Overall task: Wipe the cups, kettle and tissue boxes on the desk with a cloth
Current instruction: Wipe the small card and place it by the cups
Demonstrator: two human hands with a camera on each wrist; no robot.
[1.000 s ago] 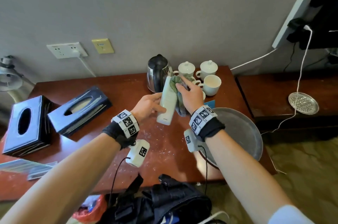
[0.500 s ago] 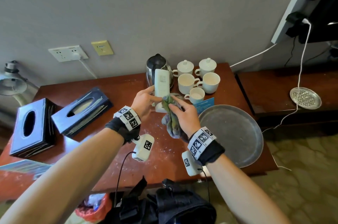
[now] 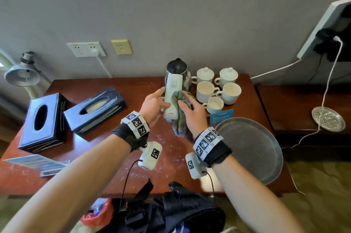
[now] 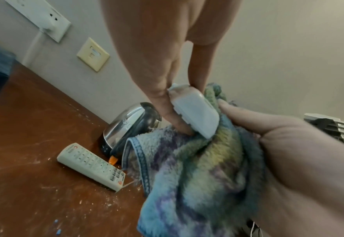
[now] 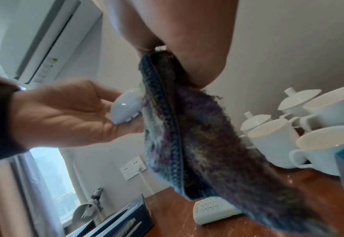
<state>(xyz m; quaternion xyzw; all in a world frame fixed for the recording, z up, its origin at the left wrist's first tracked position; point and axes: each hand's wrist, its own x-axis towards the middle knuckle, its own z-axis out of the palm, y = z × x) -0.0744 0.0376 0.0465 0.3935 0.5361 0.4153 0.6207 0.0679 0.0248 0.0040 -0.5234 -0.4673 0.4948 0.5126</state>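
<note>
Cloth (image 3: 179,111) against held remote (image 3: 171,95)

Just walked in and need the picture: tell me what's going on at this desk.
A person is cleaning. The left hand holds a white remote up above the desk, and the right hand presses a multicoloured cloth against it. The kettle, cups and tissue boxes sit untouched.

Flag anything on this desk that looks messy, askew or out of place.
White specks and smears litter the desk top. One tissue box lies tilted against the other tissue box. A second remote lies beside the kettle.
</note>
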